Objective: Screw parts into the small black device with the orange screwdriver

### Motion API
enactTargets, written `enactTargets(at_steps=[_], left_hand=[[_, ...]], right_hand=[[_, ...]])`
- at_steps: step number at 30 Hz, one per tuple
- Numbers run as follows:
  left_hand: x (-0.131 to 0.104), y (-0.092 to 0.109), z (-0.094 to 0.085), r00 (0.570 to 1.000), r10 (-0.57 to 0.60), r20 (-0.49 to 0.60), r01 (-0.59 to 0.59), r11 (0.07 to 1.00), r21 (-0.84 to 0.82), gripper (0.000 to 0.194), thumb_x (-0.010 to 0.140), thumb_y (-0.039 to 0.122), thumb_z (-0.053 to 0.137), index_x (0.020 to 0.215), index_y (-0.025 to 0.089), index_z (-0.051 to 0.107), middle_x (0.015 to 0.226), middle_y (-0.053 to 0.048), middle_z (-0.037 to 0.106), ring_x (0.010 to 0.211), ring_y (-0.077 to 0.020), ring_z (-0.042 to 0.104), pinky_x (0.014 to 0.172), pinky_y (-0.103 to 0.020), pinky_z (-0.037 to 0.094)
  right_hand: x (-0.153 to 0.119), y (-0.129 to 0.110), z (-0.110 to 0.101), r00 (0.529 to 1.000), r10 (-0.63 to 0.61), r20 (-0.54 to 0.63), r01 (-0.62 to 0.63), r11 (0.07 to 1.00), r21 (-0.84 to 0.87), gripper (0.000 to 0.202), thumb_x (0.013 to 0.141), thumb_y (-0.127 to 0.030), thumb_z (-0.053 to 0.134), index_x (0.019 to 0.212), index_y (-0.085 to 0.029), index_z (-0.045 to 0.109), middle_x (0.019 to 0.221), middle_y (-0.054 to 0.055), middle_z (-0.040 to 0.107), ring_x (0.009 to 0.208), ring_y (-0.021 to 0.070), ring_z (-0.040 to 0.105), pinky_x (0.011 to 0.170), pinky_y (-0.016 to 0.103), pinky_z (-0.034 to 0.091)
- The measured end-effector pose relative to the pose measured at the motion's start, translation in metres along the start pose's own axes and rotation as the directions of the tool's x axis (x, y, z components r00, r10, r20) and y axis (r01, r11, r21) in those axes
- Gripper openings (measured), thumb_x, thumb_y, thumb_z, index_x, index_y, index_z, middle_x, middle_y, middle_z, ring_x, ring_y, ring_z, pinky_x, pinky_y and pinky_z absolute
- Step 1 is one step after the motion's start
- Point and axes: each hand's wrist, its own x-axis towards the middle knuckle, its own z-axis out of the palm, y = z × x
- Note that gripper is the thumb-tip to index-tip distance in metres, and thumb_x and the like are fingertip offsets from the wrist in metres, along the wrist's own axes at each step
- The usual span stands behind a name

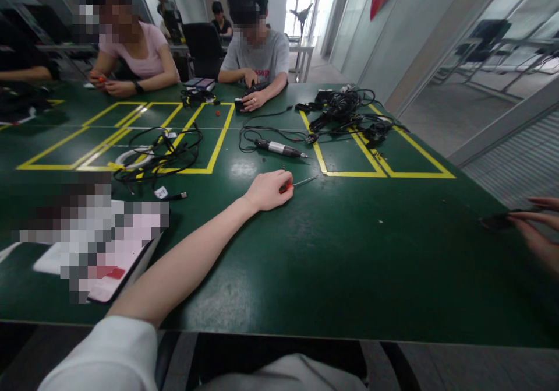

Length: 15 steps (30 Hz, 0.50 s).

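Note:
My left hand reaches out over the green table with its fingers curled round the red handle of a screwdriver. The metal shaft points right and slightly away from me, low over the tabletop. Just beyond the hand lies a black and silver corded electric screwdriver, its tip towards the right and its black cord looping behind it. No part of my right hand can be made out.
Yellow tape marks off rectangles on the green table. Tangled black cables lie at the back right, more cables at the left. A pink-faced flat object is near left. Co-workers sit opposite; another person's hand holds something dark at right.

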Motion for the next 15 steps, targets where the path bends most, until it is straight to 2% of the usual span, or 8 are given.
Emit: enactTargets(at_steps=[3, 6, 9, 11, 12, 15], left_hand=[[0.0, -0.001, 0.0, 1.0, 0.008, -0.014, -0.008, 1.0, 0.004, 0.016, 0.092, 0.031, 0.054, 0.094, 0.02, 0.066, 0.092, -0.005, 0.071, 0.077, -0.0193, 0.063, 0.069, -0.031, 0.044], [0.0, -0.002, 0.0, 1.0, 0.012, -0.021, -0.012, 1.0, 0.005, 0.016, 0.092, 0.031, 0.054, 0.094, 0.02, 0.066, 0.09, -0.004, 0.071, 0.076, -0.0194, 0.063, 0.069, -0.032, 0.044], [0.0, -0.002, 0.0, 1.0, 0.017, -0.019, -0.017, 1.0, 0.004, 0.016, 0.092, 0.031, 0.054, 0.093, 0.02, 0.066, 0.09, -0.005, 0.071, 0.077, -0.0199, 0.063, 0.07, -0.032, 0.045], [0.0, -0.001, -0.001, 1.0, 0.02, -0.015, -0.02, 1.0, 0.001, 0.016, 0.092, 0.031, 0.054, 0.093, 0.02, 0.066, 0.09, -0.005, 0.07, 0.077, -0.0199, 0.063, 0.07, -0.032, 0.045], [0.0, -0.001, -0.001, 1.0, 0.019, -0.014, -0.019, 1.0, 0.0, 0.016, 0.092, 0.031, 0.054, 0.094, 0.021, 0.066, 0.09, -0.005, 0.07, 0.076, -0.0199, 0.063, 0.07, -0.032, 0.046], [0.0, -0.003, -0.002, 1.0, 0.004, -0.017, -0.004, 1.0, -0.002, 0.019, 0.093, 0.032, 0.052, 0.095, 0.021, 0.067, 0.089, -0.005, 0.069, 0.075, -0.0205, 0.063, 0.068, -0.033, 0.046]], right_hand=[[0.0, -0.003, -0.01, 0.99, -0.137, -0.022, 0.136, 0.99, -0.047, 0.03, 0.09, -0.046, 0.05, 0.081, -0.023, 0.067, 0.104, 0.015, 0.074, 0.082, 0.032, 0.07, 0.06, 0.042, 0.055], [0.0, -0.006, -0.017, 0.988, -0.153, 0.007, 0.153, 0.985, -0.081, 0.027, 0.088, -0.044, 0.053, 0.082, -0.023, 0.07, 0.106, 0.013, 0.075, 0.084, 0.0307, 0.073, 0.058, 0.038, 0.056], [0.001, -0.009, -0.014, 0.993, -0.114, 0.041, 0.116, 0.992, -0.051, 0.022, 0.083, -0.041, 0.059, 0.076, -0.025, 0.071, 0.104, 0.011, 0.076, 0.084, 0.0301, 0.074, 0.056, 0.038, 0.055], [0.001, -0.011, -0.009, 0.996, -0.088, 0.011, 0.089, 0.996, -0.024, 0.021, 0.081, -0.041, 0.06, 0.073, -0.024, 0.071, 0.103, 0.011, 0.076, 0.085, 0.0306, 0.073, 0.057, 0.038, 0.055], [0.002, -0.013, -0.007, 0.997, -0.056, -0.043, 0.056, 0.998, -0.016, 0.023, 0.081, -0.042, 0.06, 0.071, -0.024, 0.07, 0.101, 0.012, 0.075, 0.083, 0.0306, 0.073, 0.058, 0.039, 0.054], [0.007, -0.018, -0.006, 0.988, 0.098, -0.119, -0.092, 0.994, 0.055, 0.02, 0.081, -0.038, 0.063, 0.07, -0.023, 0.07, 0.097, 0.011, 0.074, 0.091, 0.0311, 0.072, 0.077, 0.044, 0.058]])
